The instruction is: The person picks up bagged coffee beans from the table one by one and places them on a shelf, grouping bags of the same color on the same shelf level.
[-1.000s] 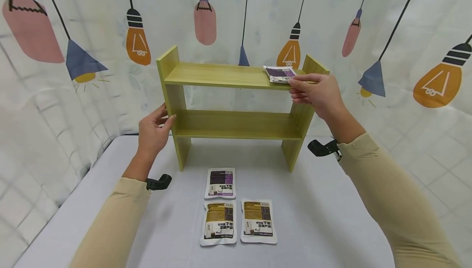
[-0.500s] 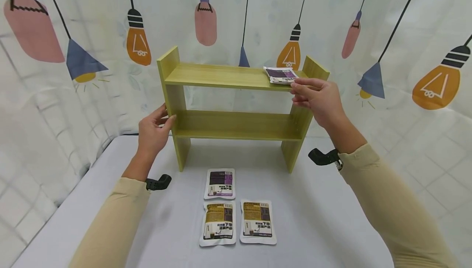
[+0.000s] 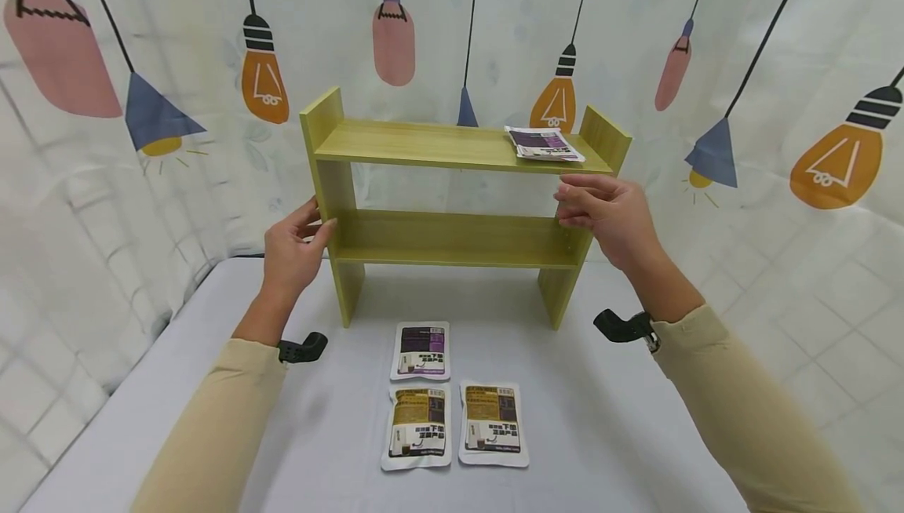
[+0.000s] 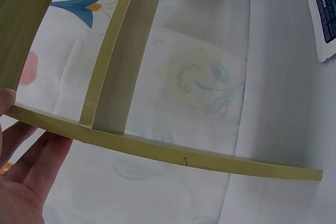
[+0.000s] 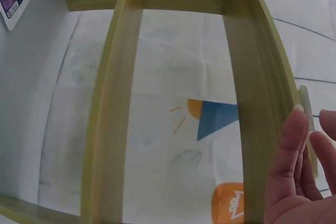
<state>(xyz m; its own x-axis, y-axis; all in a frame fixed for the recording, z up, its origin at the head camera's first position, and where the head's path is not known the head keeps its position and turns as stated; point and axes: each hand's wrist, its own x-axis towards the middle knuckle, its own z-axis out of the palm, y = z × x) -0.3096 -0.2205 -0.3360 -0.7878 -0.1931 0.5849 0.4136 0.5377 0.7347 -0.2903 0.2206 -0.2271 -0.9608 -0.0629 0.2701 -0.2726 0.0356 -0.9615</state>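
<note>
The right hand (image 3: 610, 215) has dropped away from the purple packet (image 3: 544, 143) and now hangs empty in front of the shelf's right upright, fingers loosely curled and holding nothing; a second ago it was up at the top board with its fingertips at that packet. The packet stays where it was left, lying flat at the right end of the top board of the green shelf (image 3: 452, 238), so that placement looks finished. The left hand (image 3: 293, 250) has not moved: it rests against the shelf's left upright at the height of the lower board, fingers fairly straight, thumb touching the front edge, steadying rather than gripping. In front of the shelf, three more packets lie flat on the grey tabletop (image 3: 636, 419): one purple (image 3: 421, 351) nearest the shelf, and two yellow ones, left (image 3: 418, 427) and right (image 3: 493, 423), side by side just below it. A curtain (image 3: 777, 66) printed with hanging lamps fills the background.
</note>
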